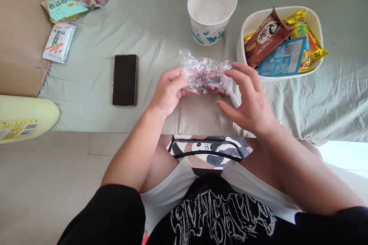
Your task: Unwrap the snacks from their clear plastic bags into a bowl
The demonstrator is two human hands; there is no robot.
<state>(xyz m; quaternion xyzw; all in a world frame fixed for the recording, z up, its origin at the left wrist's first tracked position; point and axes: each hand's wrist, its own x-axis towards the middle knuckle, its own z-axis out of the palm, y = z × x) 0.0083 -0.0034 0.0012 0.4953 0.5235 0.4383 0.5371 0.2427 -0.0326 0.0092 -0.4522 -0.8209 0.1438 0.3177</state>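
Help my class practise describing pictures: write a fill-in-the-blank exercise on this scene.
1. The hand gripping the clear plastic packaging is the person's ____ one.
2. The smartphone lies with its screen facing ____.
3. A brown snack packet sits in the ____ tub.
4. In the picture, that tub stands to the ____ of the paper cup.
Missing words: left; up; white; right.
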